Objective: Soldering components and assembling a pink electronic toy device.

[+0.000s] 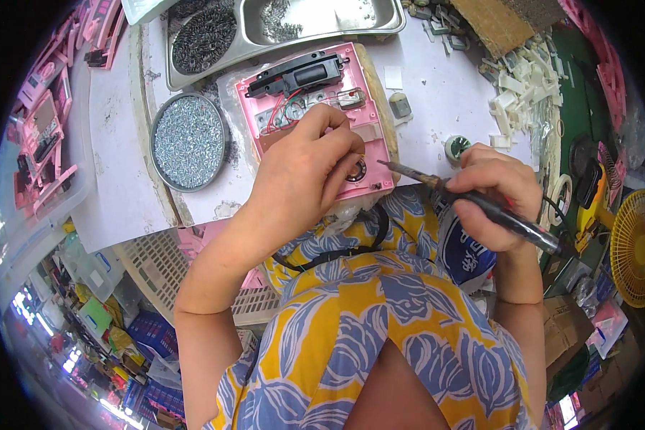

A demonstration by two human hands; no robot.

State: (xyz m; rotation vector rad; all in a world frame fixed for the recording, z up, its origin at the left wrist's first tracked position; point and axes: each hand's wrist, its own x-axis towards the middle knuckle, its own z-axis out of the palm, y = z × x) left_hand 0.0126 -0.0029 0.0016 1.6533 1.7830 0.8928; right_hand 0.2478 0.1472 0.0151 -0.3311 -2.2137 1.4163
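The left hand [294, 168] bends over the pink casing [383, 143], fingertips drawn together in a pinch; what they hold is hidden. The right hand [502, 190] wraps around a soldering iron [491, 208], its tip at the casing's right side, near the left fingers: a slip could burn them, and lingering contact could melt the plastic. Inside the casing, the red wires [271, 125] might pull loose if the left hand snags them. Left of the casing, a careless forearm could tip the round dish [153, 147], scattering its small metal pieces [190, 142] over the counter [437, 100].
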